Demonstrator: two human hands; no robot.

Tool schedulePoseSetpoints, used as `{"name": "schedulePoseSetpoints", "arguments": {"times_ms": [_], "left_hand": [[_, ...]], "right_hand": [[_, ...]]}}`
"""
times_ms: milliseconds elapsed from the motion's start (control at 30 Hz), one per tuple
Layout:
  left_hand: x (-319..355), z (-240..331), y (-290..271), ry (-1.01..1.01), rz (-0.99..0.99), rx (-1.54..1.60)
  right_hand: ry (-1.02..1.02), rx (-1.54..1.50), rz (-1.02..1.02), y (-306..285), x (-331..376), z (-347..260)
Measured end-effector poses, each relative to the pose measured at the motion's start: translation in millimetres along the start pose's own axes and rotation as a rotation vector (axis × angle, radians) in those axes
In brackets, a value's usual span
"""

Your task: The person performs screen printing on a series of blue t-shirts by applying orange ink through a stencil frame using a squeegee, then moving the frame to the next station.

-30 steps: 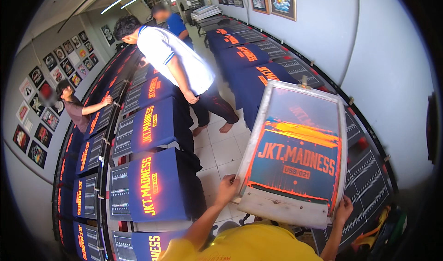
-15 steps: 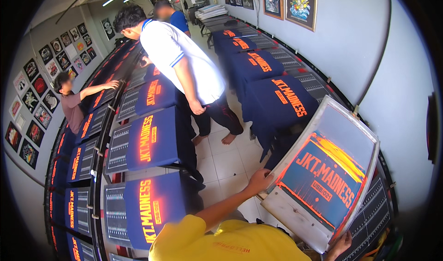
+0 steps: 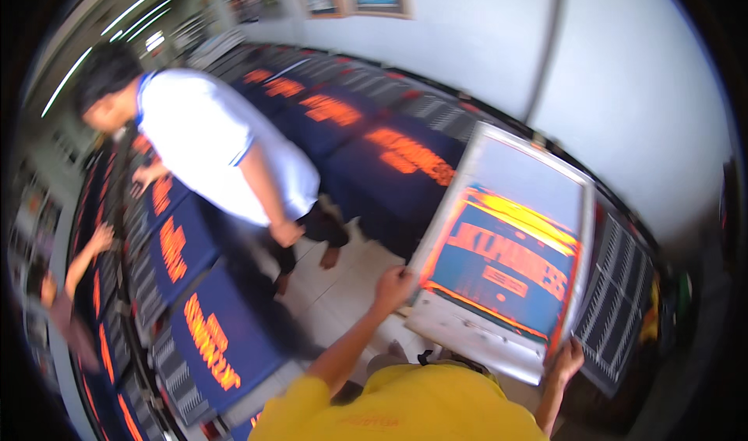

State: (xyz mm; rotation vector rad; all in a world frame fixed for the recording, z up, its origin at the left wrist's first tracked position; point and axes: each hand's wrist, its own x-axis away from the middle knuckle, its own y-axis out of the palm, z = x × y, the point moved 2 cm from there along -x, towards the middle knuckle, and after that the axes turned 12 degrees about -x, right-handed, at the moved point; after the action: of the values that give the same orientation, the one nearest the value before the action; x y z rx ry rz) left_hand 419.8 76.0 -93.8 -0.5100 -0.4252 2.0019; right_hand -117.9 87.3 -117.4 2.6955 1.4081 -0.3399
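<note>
You hold a big printing screen (image 3: 506, 250) with a pale frame, tilted, smeared with orange and blue ink.

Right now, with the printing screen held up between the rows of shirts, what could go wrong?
The screen frame is held only at its edges by the left hand and right hand, so it could slip. Its orange ink could smear the printed navy shirts close beside it. A person in white crowds the aisle.
</note>
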Motion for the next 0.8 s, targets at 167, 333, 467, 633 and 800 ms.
{"name": "schedulePoseSetpoints", "arguments": {"times_ms": [167, 333, 467, 633, 800], "left_hand": [[-24, 19, -37, 0.057, -0.002, -0.063], [-62, 19, -25, 0.097, -0.051, -0.099], [-91, 22, -14, 0.151, -0.073, -0.137], [-115, 19, 4, 0.159, -0.131, -0.118], [-130, 13, 18, 0.181, -0.167, -0.134]], "right_hand": [[-0.055, 0.015, 0.066, 29, 31, -53], [-0.024, 0.073, 0.156, 34, 43, -75], [-0.098, 0.086, 0.251, 40, 41, -58], [0.043, 0.088, 0.249, 47, 43, -68], [0.029, 0.027, 0.242, 45, 28, -57]]}}
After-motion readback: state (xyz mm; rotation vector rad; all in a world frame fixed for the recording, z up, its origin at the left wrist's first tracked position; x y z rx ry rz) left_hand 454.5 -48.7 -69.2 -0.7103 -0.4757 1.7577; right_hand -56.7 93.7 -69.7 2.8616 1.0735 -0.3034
